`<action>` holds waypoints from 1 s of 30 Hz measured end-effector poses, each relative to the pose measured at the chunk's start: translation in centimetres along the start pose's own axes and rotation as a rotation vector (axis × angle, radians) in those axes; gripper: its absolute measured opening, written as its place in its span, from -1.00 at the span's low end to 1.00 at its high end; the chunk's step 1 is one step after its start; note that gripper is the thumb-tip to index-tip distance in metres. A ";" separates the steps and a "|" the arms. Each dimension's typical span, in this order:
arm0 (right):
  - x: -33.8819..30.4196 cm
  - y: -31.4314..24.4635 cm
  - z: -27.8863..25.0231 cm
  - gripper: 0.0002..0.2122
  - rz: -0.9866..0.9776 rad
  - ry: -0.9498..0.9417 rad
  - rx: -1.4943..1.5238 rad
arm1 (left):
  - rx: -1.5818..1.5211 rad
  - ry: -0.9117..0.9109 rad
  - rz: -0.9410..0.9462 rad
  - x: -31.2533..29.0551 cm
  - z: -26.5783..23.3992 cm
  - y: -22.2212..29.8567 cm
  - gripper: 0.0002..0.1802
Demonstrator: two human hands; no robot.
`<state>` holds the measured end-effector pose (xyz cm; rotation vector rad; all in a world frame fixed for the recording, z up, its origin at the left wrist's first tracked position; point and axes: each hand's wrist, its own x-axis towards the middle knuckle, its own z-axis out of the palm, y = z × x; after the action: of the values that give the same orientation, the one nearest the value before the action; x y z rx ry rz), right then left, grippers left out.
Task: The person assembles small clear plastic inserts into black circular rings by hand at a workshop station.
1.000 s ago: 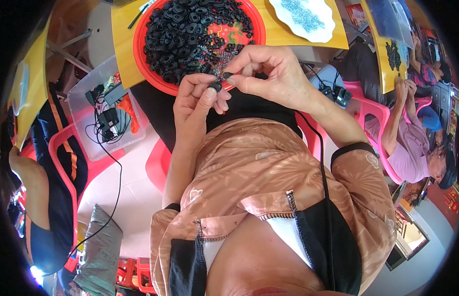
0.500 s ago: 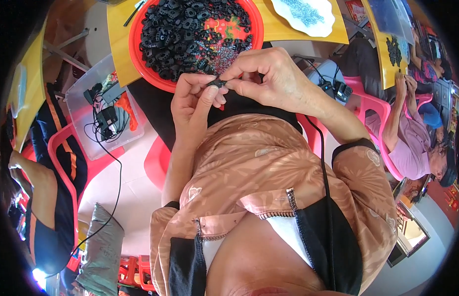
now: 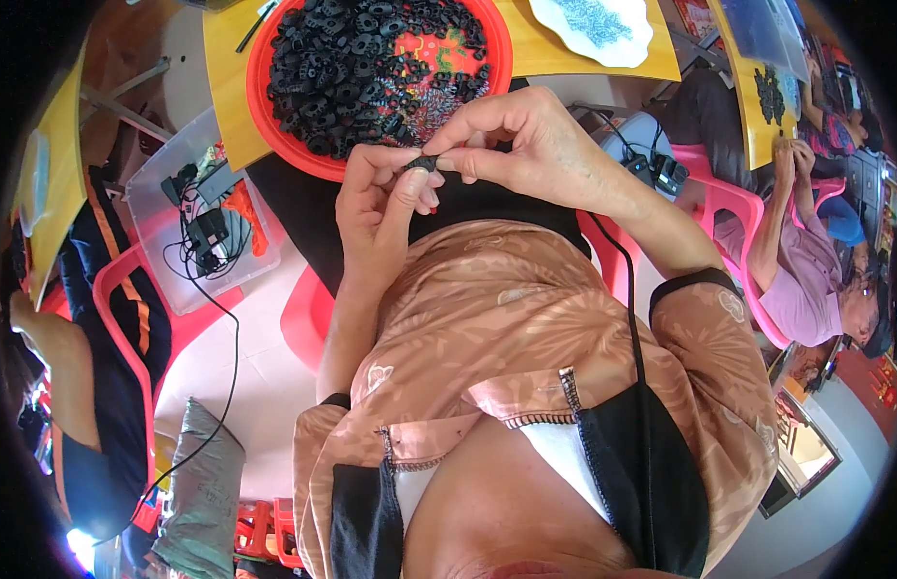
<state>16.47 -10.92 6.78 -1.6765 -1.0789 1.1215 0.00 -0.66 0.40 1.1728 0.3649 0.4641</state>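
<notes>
In front of my body, just below the near rim of a red basin (image 3: 257, 106), my two hands meet. My left hand (image 3: 379, 198) pinches a small black plastic part (image 3: 421, 164), like a piece of a cord lock, between thumb and fingers. My right hand (image 3: 516, 145) closes thumb and forefinger on the same part from the right. The fingertips cover most of it. Inside the basin lie a heap of black plastic pieces (image 3: 328, 72) with holes, smaller black bits, and many tiny metal springs (image 3: 429, 111).
A scalloped white plate (image 3: 634, 53) of small springs stands on the yellow table (image 3: 555, 66). A clear plastic bin (image 3: 159, 261) with cables is at left, near a pink chair (image 3: 111, 280). A black cable (image 3: 634, 338) runs down my front. Other people sit at both sides.
My right fingers have shifted slightly at the black part, with the fingertips closer together. The basin and table appear slightly further left. At far left another person's arm has moved.
</notes>
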 end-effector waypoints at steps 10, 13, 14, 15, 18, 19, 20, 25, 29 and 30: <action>0.6 0.1 0.5 -0.83 -0.067 -0.002 0.336 | -0.074 -0.025 0.000 -0.2 -0.1 0.1 -0.89; 0.7 0.0 0.0 -0.87 -0.039 -0.069 0.244 | -0.030 -0.038 -0.003 -0.2 -0.2 0.1 -0.89; 0.7 -0.1 -0.1 -0.88 -0.018 -0.096 0.260 | 0.022 -0.041 0.014 -0.3 -0.3 0.0 -0.88; 0.8 -0.1 -0.2 -0.89 0.003 -0.123 0.276 | 0.074 -0.045 0.031 -0.3 -0.3 -0.1 -0.88; 1.0 0.1 0.0 -0.89 0.028 -0.120 0.271 | 0.034 -0.009 0.049 -0.5 -0.1 -0.4 -0.88; 0.9 0.2 0.3 -0.89 0.029 -0.120 0.271 | 0.033 -0.010 0.047 -0.5 0.0 -0.4 -0.88; 0.9 0.3 0.6 -0.89 -0.015 -0.079 0.208 | 0.073 -0.001 0.042 -0.4 0.0 -0.4 -0.88; 2.2 0.3 -1.0 -0.76 0.063 -0.179 0.371 | -0.074 0.004 -0.004 -0.1 0.0 -0.2 -0.90; 2.2 0.5 -1.5 -0.87 0.245 -0.244 0.418 | -0.184 -0.068 -0.009 -0.1 -0.2 -0.1 -0.90; 2.1 0.5 -1.5 -0.86 0.264 -0.254 0.412 | -0.205 -0.092 -0.004 -0.2 -0.2 -0.1 -0.89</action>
<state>18.46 -9.37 6.17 -1.3963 -0.7191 1.6390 -0.21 -0.62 0.24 0.9906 0.2345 0.4318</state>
